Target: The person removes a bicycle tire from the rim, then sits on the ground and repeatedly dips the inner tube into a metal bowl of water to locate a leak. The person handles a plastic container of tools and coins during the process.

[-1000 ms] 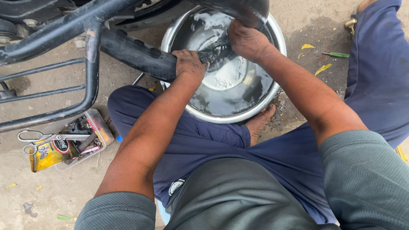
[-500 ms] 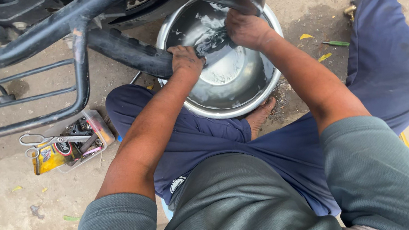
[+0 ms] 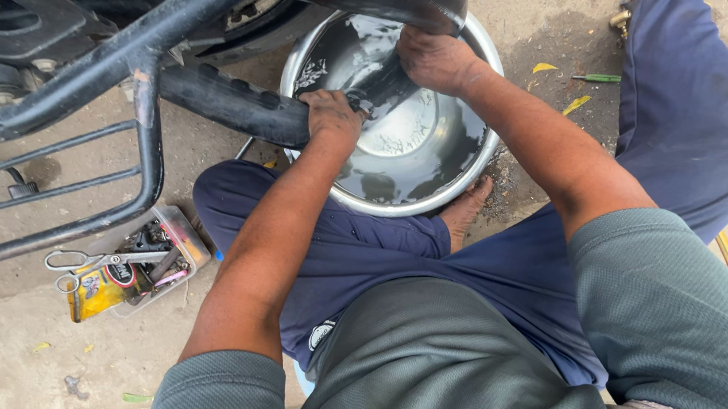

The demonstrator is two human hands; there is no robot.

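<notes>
Left hand (image 3: 333,115) and right hand (image 3: 435,60) both clamped on black rubber inner tube (image 3: 239,105), apparently dipped into water-filled round steel basin (image 3: 476,163), small tray of scissors and tools (image 3: 125,267) nearby.

Black metal frame (image 3: 102,70) across the upper left. Small clear tray (image 3: 134,267) on the concrete beneath it, holding scissors (image 3: 89,258), a yellow packet (image 3: 97,292) and other small bits. Green screwdriver (image 3: 596,78) and yellow leaves (image 3: 577,104) lying at upper right.

The person wears a grey-green short-sleeved shirt (image 3: 451,365), dark blue trousers (image 3: 684,111), arms and foot (image 3: 464,211) bare.
</notes>
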